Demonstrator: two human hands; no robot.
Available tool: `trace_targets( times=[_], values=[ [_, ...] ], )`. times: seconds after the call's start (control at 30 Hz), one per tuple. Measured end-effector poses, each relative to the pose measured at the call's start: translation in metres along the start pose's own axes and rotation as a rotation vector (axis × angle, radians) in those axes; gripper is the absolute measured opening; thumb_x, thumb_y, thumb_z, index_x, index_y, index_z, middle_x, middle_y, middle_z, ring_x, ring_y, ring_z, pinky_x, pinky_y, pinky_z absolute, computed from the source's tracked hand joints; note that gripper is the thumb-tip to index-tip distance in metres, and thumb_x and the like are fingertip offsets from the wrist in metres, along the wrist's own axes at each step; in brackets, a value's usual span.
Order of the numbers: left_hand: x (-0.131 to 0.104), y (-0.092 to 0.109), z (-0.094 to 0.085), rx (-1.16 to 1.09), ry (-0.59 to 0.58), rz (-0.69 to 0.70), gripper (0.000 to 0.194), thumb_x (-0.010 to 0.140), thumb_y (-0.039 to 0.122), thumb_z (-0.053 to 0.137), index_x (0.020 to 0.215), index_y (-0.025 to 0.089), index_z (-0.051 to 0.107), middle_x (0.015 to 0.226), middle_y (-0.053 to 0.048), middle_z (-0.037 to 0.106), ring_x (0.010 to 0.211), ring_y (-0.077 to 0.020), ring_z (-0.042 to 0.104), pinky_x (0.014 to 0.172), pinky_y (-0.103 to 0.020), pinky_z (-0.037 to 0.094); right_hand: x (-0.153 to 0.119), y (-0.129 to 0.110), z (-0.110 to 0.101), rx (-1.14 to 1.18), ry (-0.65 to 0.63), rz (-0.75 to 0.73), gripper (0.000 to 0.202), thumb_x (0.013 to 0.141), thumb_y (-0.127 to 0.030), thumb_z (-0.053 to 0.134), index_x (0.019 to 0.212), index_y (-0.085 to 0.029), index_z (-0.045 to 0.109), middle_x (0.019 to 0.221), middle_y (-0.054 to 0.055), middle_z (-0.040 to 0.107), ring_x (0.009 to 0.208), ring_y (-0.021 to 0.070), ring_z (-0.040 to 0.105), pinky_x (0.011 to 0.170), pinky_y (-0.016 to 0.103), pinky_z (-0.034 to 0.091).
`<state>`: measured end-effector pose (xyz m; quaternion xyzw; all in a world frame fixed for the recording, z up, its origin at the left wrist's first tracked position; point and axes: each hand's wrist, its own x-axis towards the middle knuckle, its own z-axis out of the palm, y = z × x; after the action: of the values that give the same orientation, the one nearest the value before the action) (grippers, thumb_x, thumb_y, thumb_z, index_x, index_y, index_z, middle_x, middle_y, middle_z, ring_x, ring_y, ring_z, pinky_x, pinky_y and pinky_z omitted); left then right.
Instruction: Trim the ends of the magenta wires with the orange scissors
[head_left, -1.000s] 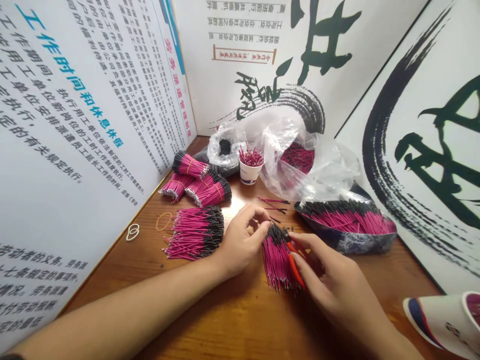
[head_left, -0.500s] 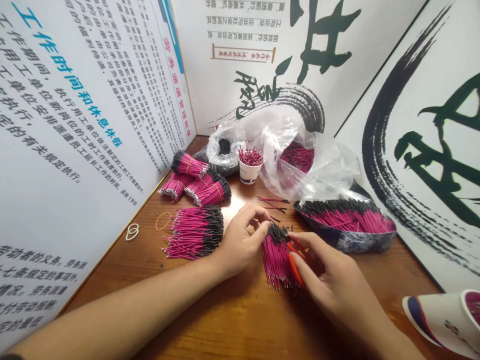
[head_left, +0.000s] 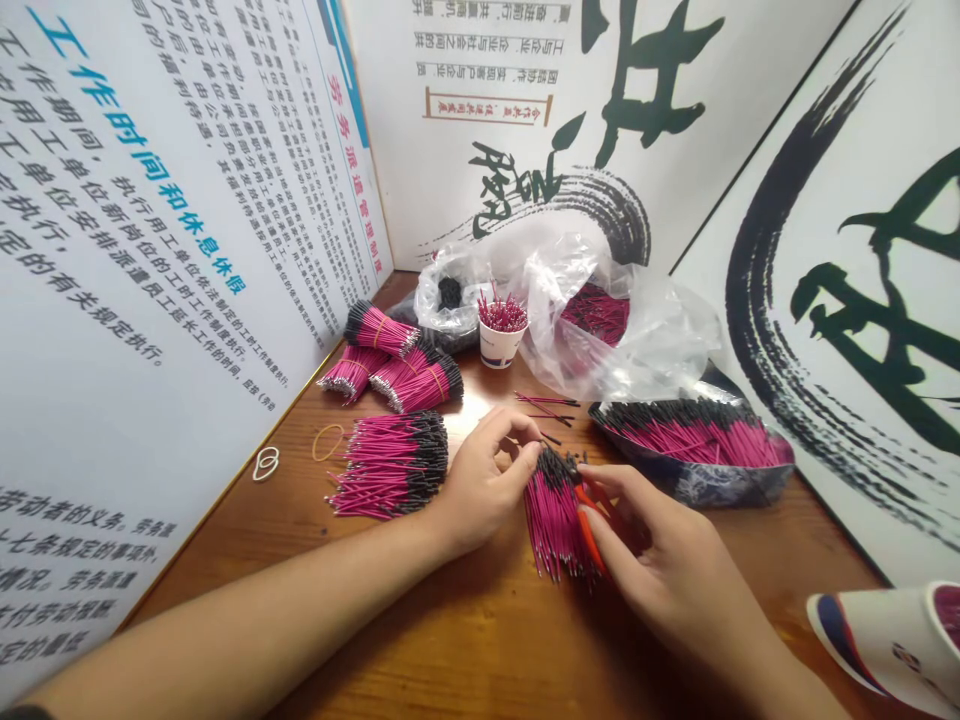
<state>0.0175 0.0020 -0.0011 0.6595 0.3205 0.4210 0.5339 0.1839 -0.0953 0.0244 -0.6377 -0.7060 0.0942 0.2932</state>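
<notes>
My right hand point(head_left: 660, 540) is closed around red-handled pliers point(head_left: 589, 525), their dark jaws among the black ends of a loose pile of pink wires point(head_left: 559, 525). The thumb and forefinger of my left hand point(head_left: 484, 480) are pinched at the upper left of that pile. A thin dark wire end seems to run from these fingertips toward the jaws, though the fingers partly hide it. Left of my left hand lies another stack of pink wires point(head_left: 382, 465), black ends to the right. A few single wires point(head_left: 546, 405) lie just beyond my hands.
Banded wire bundles point(head_left: 405, 370) are piled at the back left. A paper cup point(head_left: 500, 345) of wires stands by plastic bags point(head_left: 652, 330). A dark tray point(head_left: 712, 475) of wires sits at right; another cup point(head_left: 877, 635) lies tipped nearer. Rubber bands point(head_left: 265, 463) lie left. Panels enclose the table.
The view has shifted very slightly. Both hands, the pliers and the wires stay in practically the same places.
</notes>
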Motion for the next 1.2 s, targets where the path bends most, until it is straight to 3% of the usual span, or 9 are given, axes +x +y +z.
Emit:
trace_targets(
  times=[0.43,0.9,1.2],
  values=[
    [-0.0001,0.0000,-0.0008,0.000,-0.007,0.008,0.008,0.089,0.024,0.055,0.087,0.016,0.056,0.091,-0.003,0.052,0.075,-0.0129,0.049,0.063,-0.025,0.040,-0.0038,0.0049,0.0006,0.001,-0.015,-0.013,0.022,0.094,-0.025,0.051,0.113,-0.022,0.061,0.087,0.004,0.074,0.066,0.0171,0.070,0.060,0.026,0.055],
    [-0.0006,-0.0010,-0.0004,0.005,-0.014,0.012,0.007,0.091,0.022,0.054,0.087,0.017,0.055,0.091,-0.002,0.053,0.076,-0.0118,0.050,0.064,-0.023,0.042,-0.0005,0.0040,0.0001,-0.014,-0.025,-0.015,0.021,0.094,-0.026,0.051,0.112,-0.021,0.061,0.083,0.005,0.073,0.061,0.0171,0.067,0.056,0.027,0.054],
    [-0.0004,-0.0020,-0.0003,0.003,-0.012,0.024,0.008,0.092,0.023,0.054,0.087,0.016,0.056,0.091,-0.002,0.053,0.075,-0.0117,0.050,0.063,-0.022,0.042,-0.0023,0.0054,-0.0004,-0.007,-0.017,-0.034,0.022,0.094,-0.024,0.051,0.113,-0.021,0.061,0.092,0.006,0.076,0.074,0.0184,0.073,0.067,0.028,0.058]
  ],
)
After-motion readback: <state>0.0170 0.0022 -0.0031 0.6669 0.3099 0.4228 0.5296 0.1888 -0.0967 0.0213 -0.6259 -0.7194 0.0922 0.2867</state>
